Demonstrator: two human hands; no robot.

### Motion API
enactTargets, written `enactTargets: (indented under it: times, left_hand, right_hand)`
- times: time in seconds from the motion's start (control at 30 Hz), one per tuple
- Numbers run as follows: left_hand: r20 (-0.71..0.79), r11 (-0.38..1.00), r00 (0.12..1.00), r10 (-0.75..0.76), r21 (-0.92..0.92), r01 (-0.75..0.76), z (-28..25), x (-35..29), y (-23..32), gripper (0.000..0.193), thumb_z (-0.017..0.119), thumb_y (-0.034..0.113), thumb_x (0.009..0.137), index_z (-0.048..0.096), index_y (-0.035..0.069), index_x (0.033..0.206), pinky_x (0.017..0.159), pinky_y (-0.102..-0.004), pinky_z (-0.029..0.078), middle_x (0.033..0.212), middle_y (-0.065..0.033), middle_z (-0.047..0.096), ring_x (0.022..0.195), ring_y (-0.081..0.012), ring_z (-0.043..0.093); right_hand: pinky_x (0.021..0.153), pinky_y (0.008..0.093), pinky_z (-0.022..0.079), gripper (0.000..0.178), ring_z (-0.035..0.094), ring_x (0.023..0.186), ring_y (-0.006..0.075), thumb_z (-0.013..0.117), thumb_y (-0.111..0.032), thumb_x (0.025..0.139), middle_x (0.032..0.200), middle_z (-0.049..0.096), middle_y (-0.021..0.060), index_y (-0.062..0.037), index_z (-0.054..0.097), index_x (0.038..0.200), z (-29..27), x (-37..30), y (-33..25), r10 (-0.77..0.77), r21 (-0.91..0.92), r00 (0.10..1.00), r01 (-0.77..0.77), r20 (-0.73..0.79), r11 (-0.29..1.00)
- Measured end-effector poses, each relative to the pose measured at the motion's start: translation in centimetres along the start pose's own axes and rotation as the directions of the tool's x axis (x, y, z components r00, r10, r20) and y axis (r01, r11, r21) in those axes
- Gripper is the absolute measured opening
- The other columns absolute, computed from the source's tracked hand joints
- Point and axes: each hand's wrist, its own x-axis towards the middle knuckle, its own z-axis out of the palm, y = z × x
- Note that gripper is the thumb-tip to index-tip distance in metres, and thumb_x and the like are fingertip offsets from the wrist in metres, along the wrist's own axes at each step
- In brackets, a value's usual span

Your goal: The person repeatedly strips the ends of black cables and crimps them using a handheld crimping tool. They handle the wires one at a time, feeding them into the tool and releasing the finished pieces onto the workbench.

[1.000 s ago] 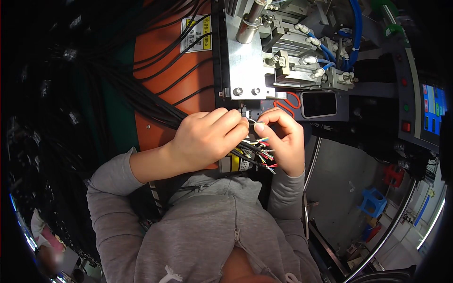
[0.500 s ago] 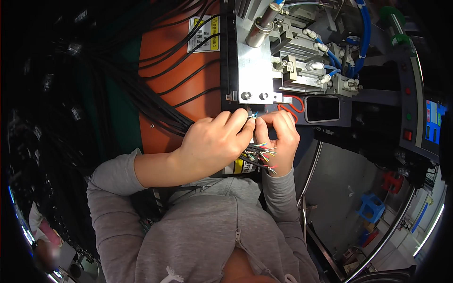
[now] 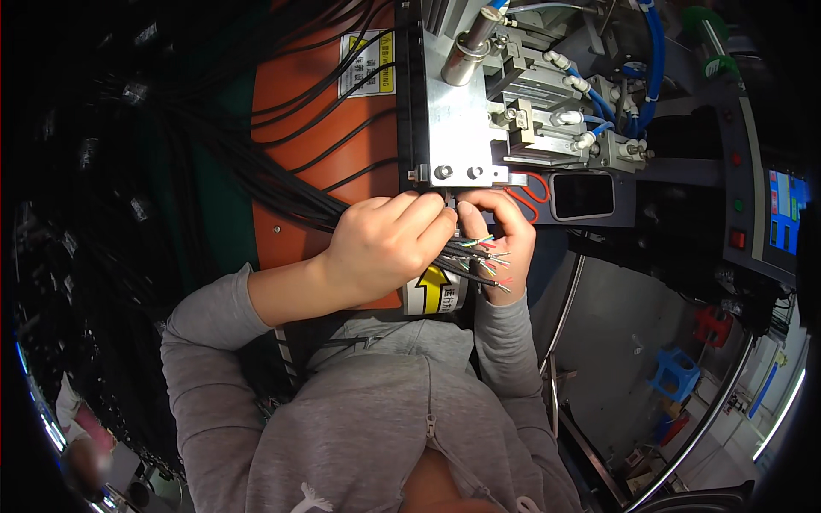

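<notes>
My left hand (image 3: 385, 244) is closed around a bundle of black cables (image 3: 286, 192) that comes in from the left. Their stripped ends, with thin coloured wires (image 3: 483, 261), stick out between my two hands. Close under the front edge of the bright metal plate (image 3: 457, 132), the left thumb and forefinger pinch together. My right hand (image 3: 510, 244) meets them there, thumb and forefinger curled in. Whatever small piece lies between the right fingertips is hidden.
Metal cylinders with blue air hoses (image 3: 654, 77) fill the far right of the machine. A phone (image 3: 583, 196) and a red cord (image 3: 537, 190) lie right of the plate. Single black cables cross the orange surface (image 3: 295, 73). A control panel (image 3: 774, 214) stands at right.
Both hands have shifted slightly away from my body, closer under the metal plate. The stripped cable ends moved along with them, and more of the yellow arrow label shows below.
</notes>
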Motion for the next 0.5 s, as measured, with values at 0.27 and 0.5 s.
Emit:
enactTargets:
  times: [0.27, 0.5]
  left_hand:
    - [0.108, 0.994, 0.990, -0.094, 0.073, 0.087, -1.4, -0.2, 0.7, 0.020, 0.063, 0.008, 0.072, 0.067, 0.003, 0.091, 0.051, -0.0242, 0.044, 0.075, 0.0002, 0.054, 0.062, -0.0116, 0.059]
    - [0.255, 0.989, 0.959, -0.119, 0.117, 0.092, -2.5, -0.4, 0.6, 0.028, 0.062, 0.008, 0.070, 0.064, 0.001, 0.097, 0.053, -0.0227, 0.046, 0.078, -0.0035, 0.052, 0.062, -0.0118, 0.057]
  right_hand:
    - [0.064, 0.0285, 0.047, 0.010, 0.060, 0.072, 0.0172, 0.070, 0.002, 0.073, 0.076, 0.064, 0.0073, 0.0020, 0.061, 0.078, -0.6, -0.4, 0.1, 0.170, 0.042, 0.985, -0.171, 0.005, 0.984]
    - [0.071, 0.0292, 0.049, 0.023, 0.062, 0.079, 0.0217, 0.071, 0.005, 0.070, 0.085, 0.066, 0.0107, -0.0002, 0.067, 0.092, -2.9, 0.5, 0.7, -0.387, 0.284, 0.882, 0.312, 0.268, 0.907]
